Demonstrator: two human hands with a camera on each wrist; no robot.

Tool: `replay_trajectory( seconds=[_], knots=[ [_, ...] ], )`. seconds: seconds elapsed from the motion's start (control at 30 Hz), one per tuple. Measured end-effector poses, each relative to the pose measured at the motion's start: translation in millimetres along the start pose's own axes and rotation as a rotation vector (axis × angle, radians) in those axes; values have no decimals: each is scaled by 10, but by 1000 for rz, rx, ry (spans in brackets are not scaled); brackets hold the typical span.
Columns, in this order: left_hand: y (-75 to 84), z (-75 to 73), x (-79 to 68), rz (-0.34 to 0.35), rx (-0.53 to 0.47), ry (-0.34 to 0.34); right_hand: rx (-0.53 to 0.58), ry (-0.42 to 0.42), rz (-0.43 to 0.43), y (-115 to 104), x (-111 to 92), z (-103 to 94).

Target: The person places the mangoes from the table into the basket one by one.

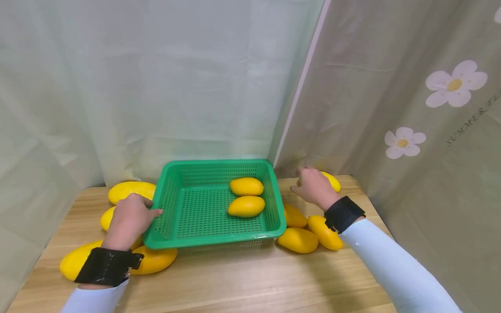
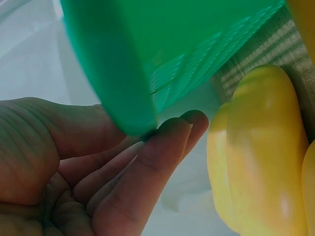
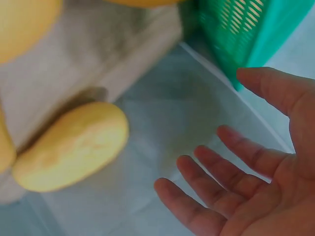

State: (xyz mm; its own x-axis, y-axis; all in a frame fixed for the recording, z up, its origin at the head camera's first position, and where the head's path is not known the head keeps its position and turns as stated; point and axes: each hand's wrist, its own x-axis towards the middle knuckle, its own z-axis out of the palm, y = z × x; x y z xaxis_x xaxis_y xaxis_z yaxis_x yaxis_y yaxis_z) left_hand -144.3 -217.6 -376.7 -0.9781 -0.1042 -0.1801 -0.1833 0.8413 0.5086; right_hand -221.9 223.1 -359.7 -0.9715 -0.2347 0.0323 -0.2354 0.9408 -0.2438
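Note:
A green plastic basket [image 1: 203, 213] with slotted walls stands on the table, two yellow mangoes lying in its right half, one mango [image 1: 246, 186] behind the other [image 1: 246, 206]. My left hand [image 1: 131, 217] pinches the basket's left rim; in the left wrist view the thumb lies on one side of the rim [image 2: 110, 83] and the fingers [image 2: 147, 172] on the other. To the right of the basket, my right hand [image 1: 315, 187] is held with fingers spread and nothing in them. Close by it lies a mango [image 3: 74, 147], partly hidden behind the hand in the head view.
Several mangoes lie left of the basket, among them one at the back [image 1: 131, 190] and one in front [image 1: 156, 261]. More sit at its right front, including one mango [image 1: 297, 240] against the basket. Curtains [image 1: 195, 87] hang behind the wooden table [image 1: 235, 282].

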Motion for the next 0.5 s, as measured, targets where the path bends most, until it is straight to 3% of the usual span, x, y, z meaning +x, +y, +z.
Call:
replay_trajectory(
  seconds=[0.3, 0.5],
  knots=[
    [3, 12, 6, 14, 19, 24, 86, -274, 118, 61, -98, 239],
    [-3, 14, 14, 9, 27, 19, 64, -362, 94, 41, -113, 359]
  ],
)
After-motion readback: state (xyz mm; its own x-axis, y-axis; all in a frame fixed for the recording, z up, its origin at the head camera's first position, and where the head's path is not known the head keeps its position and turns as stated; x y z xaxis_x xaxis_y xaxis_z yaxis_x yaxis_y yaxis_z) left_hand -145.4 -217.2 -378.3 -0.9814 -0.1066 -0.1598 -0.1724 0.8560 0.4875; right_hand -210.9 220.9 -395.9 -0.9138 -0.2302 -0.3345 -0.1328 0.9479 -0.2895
